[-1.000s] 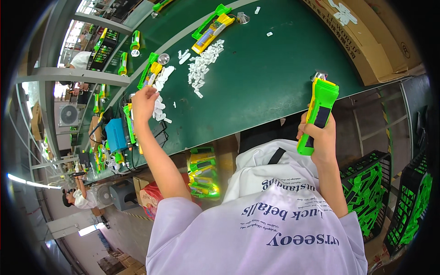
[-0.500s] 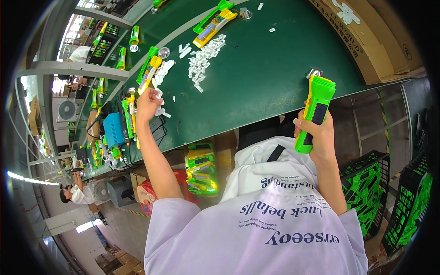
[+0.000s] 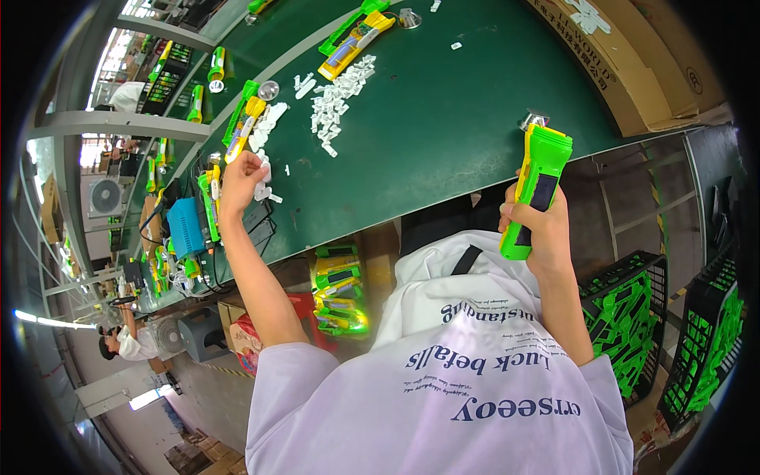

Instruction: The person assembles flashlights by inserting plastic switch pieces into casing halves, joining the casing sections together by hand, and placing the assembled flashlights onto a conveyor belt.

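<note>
My right hand (image 3: 541, 222) is wrapped round a green and yellow flashlight (image 3: 552, 158), held upright above the table's near edge. A dark panel shows on its side, and a clear reflector cup (image 3: 533, 120) sticks out at its top. My left hand (image 3: 241, 180) is over the table's left part, fingers curled and closed at a heap of small white plastic pieces (image 3: 265, 131). Whatever is between those fingertips is hidden. Just beyond them lies an opened flashlight (image 3: 244, 127) with its inner parts showing. A larger pile of white pieces (image 3: 336, 103) is to its right.
Another opened flashlight (image 3: 356, 43) lies farther back on the green table (image 3: 443, 119). A cardboard box (image 3: 625, 63) stands at the far right. Black crates (image 3: 629, 324) of green parts are low on my right. A blue device (image 3: 185, 227) sits at the left among cables.
The whole view has shifted slightly, so things appear a little farther left. My right hand still holds the flashlight; my left hand stays at the white pieces.
</note>
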`<state>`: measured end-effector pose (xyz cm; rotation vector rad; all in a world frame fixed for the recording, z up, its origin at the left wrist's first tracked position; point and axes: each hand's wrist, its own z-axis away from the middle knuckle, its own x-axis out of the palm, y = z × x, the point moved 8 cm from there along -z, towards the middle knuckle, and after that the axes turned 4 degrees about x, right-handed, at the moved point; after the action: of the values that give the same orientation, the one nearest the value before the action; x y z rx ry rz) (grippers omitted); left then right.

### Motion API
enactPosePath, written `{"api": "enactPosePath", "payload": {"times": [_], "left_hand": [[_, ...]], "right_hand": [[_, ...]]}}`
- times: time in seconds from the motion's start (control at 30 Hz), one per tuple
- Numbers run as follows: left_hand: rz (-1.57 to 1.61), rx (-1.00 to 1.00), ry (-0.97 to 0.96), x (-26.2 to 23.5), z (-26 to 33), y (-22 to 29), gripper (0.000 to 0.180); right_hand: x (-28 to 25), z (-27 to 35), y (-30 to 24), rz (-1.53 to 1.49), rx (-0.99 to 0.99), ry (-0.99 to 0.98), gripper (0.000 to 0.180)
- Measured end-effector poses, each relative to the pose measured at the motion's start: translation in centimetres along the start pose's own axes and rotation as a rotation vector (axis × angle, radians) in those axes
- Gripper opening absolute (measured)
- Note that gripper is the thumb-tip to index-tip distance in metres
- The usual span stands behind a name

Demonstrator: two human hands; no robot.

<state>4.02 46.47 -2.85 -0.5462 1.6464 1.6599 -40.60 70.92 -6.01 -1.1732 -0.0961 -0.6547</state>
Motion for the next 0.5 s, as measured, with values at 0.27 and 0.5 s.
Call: {"api": "enactPosePath", "payload": {"times": [0.27, 0.5], "left_hand": [[-0.085, 0.135, -0.317, 9.0, 3.2, 9.9, 0.017], [-0.461, 0.298, -0.290, 10.7, 4.4, 14.5, 0.030]], "right_hand": [[0.7, 0.1, 0.7, -0.190, 0.059, -0.135, 0.057], [0.7, 0.3, 0.1, -0.186, 0.048, -0.203, 0.054]]}}
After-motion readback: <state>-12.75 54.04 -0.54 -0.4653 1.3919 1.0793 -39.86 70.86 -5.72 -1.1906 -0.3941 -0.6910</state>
